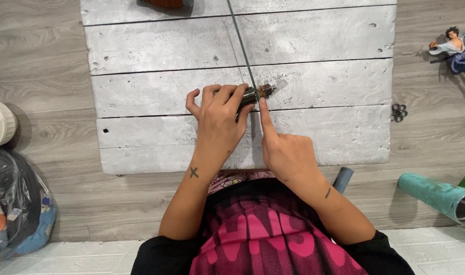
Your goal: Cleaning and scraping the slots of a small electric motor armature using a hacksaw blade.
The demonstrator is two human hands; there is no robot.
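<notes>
A whitewashed board of 4 wooden planks (141,46) is laid on the grey wood-look floor (34,66). A long thin dark rod (241,48) is run from the board's far edge toward the near edge, ending about mid-board at a small cylindrical metal piece with a coppery tip (258,92). The cylinder's long axis is laid across the board, tip toward the right edge. It is wrapped from above by the left hand (220,116), fingers curled shut on its body. The right hand (287,153) is kept just right of it, index finger extended, tip touching the cylinder where the rod meets it; nothing is gripped.
</notes>
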